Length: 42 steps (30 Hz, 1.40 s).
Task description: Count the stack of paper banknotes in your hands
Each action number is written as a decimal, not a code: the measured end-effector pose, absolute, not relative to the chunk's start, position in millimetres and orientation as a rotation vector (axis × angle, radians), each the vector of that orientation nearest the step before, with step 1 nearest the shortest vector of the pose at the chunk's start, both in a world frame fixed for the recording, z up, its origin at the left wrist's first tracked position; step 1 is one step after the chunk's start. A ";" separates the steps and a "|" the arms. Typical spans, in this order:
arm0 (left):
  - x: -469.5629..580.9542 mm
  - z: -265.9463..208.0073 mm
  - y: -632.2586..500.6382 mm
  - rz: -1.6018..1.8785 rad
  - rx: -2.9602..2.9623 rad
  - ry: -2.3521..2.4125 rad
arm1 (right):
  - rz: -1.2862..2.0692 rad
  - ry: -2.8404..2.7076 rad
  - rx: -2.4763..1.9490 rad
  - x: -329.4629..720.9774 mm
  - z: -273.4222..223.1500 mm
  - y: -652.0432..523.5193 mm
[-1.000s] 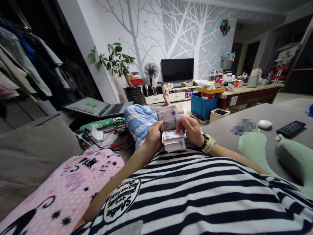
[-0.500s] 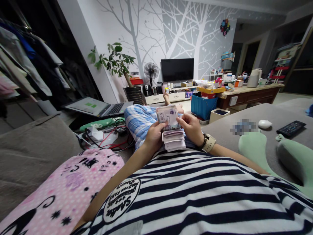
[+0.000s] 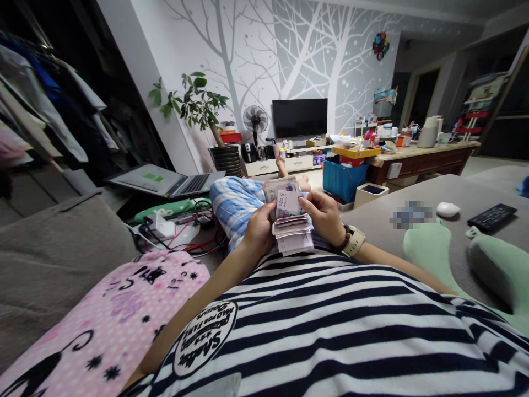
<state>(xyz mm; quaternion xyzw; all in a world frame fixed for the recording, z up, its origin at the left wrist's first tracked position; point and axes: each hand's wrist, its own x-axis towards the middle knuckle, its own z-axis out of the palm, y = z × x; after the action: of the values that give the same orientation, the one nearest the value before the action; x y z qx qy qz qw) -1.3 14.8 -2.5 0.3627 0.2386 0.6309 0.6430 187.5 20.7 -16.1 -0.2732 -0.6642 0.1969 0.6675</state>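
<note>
One stack of banknotes (image 3: 289, 223) sits between two hands above the lap: the left hand (image 3: 259, 229) clamps its left edge, the right hand (image 3: 324, 215) pinches the top note, lifted upright, where a "5" reads. The stack's long axis runs hand to hand. Note count: cannot tell.

Left hand (image 3: 258, 229) and right hand (image 3: 326, 215) raised together, fingers curled.

Navy-and-white striped shirt (image 3: 351, 325); blue plaid trousers (image 3: 235, 201); pink cat-print blanket (image 3: 119, 314).
</note>
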 end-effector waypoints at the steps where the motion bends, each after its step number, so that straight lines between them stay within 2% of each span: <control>1: -1.5 -2.0 14.4 1.439 0.819 0.557 | 0.448 -1.497 -0.610 187.4 -16.4 21.4; 42: -0.2 0.0 7.3 1.476 0.897 0.589 | 0.487 -1.476 -0.552 182.9 -19.1 22.6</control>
<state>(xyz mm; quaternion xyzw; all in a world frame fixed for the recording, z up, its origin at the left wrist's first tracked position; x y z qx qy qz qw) -0.2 7.3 0.0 0.3889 0.2554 0.6398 0.6117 182.9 22.6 -19.1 -0.2459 -0.6573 0.2168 0.6786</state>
